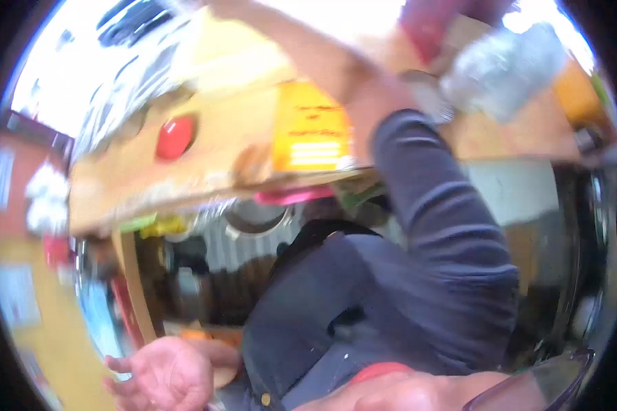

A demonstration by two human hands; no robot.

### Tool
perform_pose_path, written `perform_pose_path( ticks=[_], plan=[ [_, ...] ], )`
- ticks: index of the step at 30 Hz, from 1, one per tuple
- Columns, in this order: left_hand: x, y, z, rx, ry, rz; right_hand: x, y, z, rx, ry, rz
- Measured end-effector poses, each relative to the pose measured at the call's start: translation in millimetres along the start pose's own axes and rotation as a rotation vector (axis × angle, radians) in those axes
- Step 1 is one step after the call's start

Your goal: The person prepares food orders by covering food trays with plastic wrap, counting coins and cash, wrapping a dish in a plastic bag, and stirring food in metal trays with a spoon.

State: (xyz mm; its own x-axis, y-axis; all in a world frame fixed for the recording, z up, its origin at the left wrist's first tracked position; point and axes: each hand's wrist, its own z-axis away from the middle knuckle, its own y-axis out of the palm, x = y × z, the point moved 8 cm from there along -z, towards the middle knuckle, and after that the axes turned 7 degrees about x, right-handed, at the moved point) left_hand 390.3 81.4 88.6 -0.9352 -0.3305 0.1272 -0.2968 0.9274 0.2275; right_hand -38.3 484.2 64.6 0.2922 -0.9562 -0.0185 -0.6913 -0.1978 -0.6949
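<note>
My left hand [161, 375] is low at the lower left, palm up, with its fingers apart and nothing in it. The other forearm, in a dark sleeve, stretches up over the wooden table [219, 147] to the top edge, where the hand is washed out by glare and blur; its fingers cannot be made out. Beneath that forearm, a yellow sheet with red print [312, 127] lies near the table's front edge. A round red object [176, 138] rests on the wood to the left of the sheet.
A clear plastic bag [506, 72] lies at the table's right side, near an orange item [576, 96]. Striped plastic [127, 92] covers the back left. Under the tabletop, a pink object [295, 196] and other items sit on a shelf.
</note>
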Motion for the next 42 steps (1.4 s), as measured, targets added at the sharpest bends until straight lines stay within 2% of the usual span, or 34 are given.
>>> perform_pose_path(
  ticks=[3, 6, 7, 8, 10, 13, 14, 15, 16, 18, 20, 23, 26, 28, 30, 31, 33, 34, 36, 37, 40, 42],
  plan=[
    [62, 11, 37, 0.125, -0.189, 0.162, 8, -19, 15, 0.040, 0.026, 0.283],
    [126, 22, 79, 0.394, -0.340, 0.248, 31, -88, 61, 0.041, 0.024, 0.180],
    [143, 23, 93, 0.401, -0.421, 0.291, 36, -123, 83, 0.046, 0.015, 0.167],
    [159, 24, 108, 0.411, -0.500, 0.331, 18, -140, 105, 0.005, 0.163, 0.294],
    [181, 32, 128, 0.463, -0.619, 0.428, 4, -198, 171, 0.063, 0.327, 0.122],
    [197, 43, 149, 0.493, -0.800, 0.462, -2, -282, 239, 0.193, 0.560, 0.593],
    [197, 47, 153, 0.502, -0.807, 0.496, 10, -303, 268, -0.026, 0.493, 0.697],
    [195, 53, 155, 0.516, -0.807, 0.483, -39, -312, 319, 0.164, 0.639, 0.874],
    [191, 61, 158, 0.527, -0.809, 0.471, -36, -332, 332, 0.074, 0.640, 0.959],
    [180, 85, 163, 0.534, -0.845, 0.510, -38, -355, 345, -0.138, 0.811, 0.857],
    [159, 117, 155, 0.577, -0.836, 0.587, -52, -366, 372, -0.377, 1.146, 0.461],
    [123, 155, 137, 0.646, -0.742, 0.690, -95, -356, 384, -0.428, 1.066, 0.300],
    [104, 182, 139, 0.689, -0.756, 0.780, -125, -380, 381, -0.914, 0.986, -0.248],
    [98, 203, 146, 0.719, -0.851, 0.842, -97, -394, 327, -0.879, 0.741, -0.320],
    [98, 229, 153, 0.736, -0.994, 0.922, -33, -369, 270, -0.339, 0.634, -0.128],
    [102, 243, 157, 0.683, -1.130, 1.042, 14, -345, 245, -0.115, 0.482, -0.100],
    [107, 270, 164, 0.593, -1.354, 1.319, 134, -279, 224, 0.295, 0.092, -0.245],
    [106, 278, 166, 0.550, -1.438, 1.473, 173, -250, 232, 0.449, -0.007, -0.372],
    [101, 285, 170, 0.669, -1.301, 1.484, 208, -196, 265, 0.666, -0.033, -0.603],
    [93, 284, 170, 0.730, -1.230, 1.489, 214, -181, 274, 0.710, -0.029, -0.605],
    [69, 275, 183, 0.992, -1.292, 1.309, 226, -154, 295, 0.842, -0.023, -0.588],
    [77, 269, 213, 1.185, -1.256, 1.035, 233, -147, 300, 0.915, -0.026, -0.623]
  ],
)
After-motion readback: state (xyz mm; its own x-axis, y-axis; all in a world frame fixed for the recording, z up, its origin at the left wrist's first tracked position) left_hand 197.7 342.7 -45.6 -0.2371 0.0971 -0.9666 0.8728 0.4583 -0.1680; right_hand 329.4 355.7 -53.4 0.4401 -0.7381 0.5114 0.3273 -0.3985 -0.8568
